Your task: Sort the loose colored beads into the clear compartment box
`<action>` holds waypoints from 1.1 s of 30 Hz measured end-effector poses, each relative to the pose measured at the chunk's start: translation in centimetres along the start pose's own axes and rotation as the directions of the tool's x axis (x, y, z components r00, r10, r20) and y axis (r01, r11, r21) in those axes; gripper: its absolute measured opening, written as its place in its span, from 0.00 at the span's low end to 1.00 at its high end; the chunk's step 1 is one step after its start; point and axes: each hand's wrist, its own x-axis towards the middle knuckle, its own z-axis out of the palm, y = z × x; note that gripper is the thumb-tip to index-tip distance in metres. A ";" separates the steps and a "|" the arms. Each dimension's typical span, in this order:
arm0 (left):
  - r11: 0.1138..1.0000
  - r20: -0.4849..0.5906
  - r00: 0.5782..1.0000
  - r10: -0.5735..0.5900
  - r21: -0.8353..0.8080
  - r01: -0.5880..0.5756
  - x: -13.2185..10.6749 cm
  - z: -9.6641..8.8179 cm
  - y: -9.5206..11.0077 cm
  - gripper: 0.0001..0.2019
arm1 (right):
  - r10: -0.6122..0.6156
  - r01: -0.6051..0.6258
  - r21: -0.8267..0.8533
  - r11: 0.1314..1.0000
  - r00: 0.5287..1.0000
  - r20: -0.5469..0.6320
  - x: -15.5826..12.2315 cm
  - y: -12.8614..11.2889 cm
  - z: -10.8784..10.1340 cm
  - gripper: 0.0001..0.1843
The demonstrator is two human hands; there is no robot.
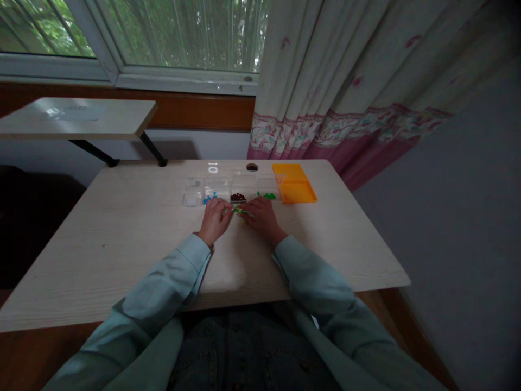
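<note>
A cluster of small green and pale yellow pieces [236, 209] lies between my two hands; their exact kind is too small to tell. My left hand [214, 221] has its thumb and fingers pinched together at the cluster's left end. From the other side, my right hand [262, 218] has its fingers closed on the right end, with a few pale yellow bits just below them. Right behind the hands is a clear plastic compartment box [217, 183]. It holds blue pieces [210, 197], dark brown pieces [238, 197] and green pieces [267, 195]. My fingers hide part of the box's front edge.
An orange tray [299, 191] sits at the box's right end. A round hole [252, 167] pierces the wooden table [134, 244] near its back edge. At the back left stands a raised shelf [122, 122] on black legs. Behind hang curtains [309, 81] beside a window.
</note>
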 end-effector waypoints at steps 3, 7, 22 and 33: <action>1.000 0.008 1.000 0.015 -0.002 -0.015 0.0 0.0 0.0 0.08 | -0.004 0.005 -0.036 0.999 1.000 0.006 0.1 -0.8 0.5 0.14; 1.000 0.018 0.999 0.028 -0.012 -0.027 0.0 0.1 0.0 0.07 | -0.003 0.003 -0.045 0.999 1.000 -0.004 0.1 -1.2 0.5 0.13; 0.998 -0.087 0.995 -0.056 -0.016 0.055 -0.1 0.1 -0.2 0.09 | 0.263 -0.294 -0.079 0.952 0.925 -0.275 -0.6 4.9 -2.1 0.15; 0.999 -0.113 0.993 -0.027 -0.034 0.023 -0.2 0.5 -0.3 0.10 | 0.362 -0.411 -0.117 0.904 0.882 -0.300 -1.0 6.3 -2.2 0.12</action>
